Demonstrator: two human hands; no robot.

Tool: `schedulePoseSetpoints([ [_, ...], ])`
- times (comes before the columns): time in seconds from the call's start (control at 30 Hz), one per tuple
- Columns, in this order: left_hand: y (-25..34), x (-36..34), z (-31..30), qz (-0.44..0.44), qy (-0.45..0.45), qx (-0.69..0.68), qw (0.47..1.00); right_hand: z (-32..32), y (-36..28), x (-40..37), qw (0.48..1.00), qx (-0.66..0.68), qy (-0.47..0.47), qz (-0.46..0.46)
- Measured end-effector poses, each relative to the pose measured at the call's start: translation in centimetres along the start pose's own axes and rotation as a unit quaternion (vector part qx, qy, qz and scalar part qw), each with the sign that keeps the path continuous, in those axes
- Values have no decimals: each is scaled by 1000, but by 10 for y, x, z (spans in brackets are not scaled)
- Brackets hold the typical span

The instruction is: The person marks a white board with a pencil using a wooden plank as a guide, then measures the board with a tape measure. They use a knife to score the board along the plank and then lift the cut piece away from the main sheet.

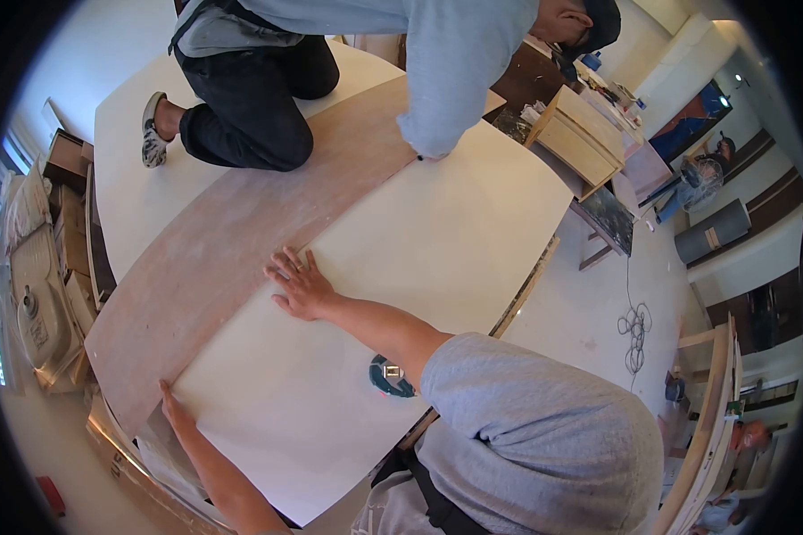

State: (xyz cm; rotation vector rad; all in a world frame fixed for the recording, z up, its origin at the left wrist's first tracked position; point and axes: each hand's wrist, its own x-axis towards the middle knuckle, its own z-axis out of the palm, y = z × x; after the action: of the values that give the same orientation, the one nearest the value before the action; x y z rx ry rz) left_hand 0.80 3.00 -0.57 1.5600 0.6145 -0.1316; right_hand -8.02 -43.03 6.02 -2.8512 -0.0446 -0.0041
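A long brown board [210, 254] lies across a large white sheet [366, 276]. My right hand [302, 285] is spread with fingers apart, pressing at the near edge of the board. Down by the board's lower left end, my left hand [177, 408] closes at the same edge; some of its fingers are hidden. A round teal-and-black tape measure [391, 375] rests on the white sheet beside my right arm. Opposite me, a person [250, 98] kneels on the board and sheet, and their hand [430, 157] touches the board's near edge further up.
A wooden drawer box [589, 134] stands on a bench at the upper right. A dark-topped stool [605, 218] and a coiled cable [634, 334] are on the floor. Wrapped goods and a sink basin [40, 312] lean at the left. A wooden frame [700, 428] stands lower right.
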Motion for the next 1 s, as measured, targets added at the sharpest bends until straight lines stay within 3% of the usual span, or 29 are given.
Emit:
schedulePoseSetpoints([
  [0.33,4,-7,4,1,5,-18,1000,7,1,-1,999,8,31,-9],
  [1.0,1,-3,0,-17,-6,-15,1000,1,-1,1,1000,-21,-7,4],
])
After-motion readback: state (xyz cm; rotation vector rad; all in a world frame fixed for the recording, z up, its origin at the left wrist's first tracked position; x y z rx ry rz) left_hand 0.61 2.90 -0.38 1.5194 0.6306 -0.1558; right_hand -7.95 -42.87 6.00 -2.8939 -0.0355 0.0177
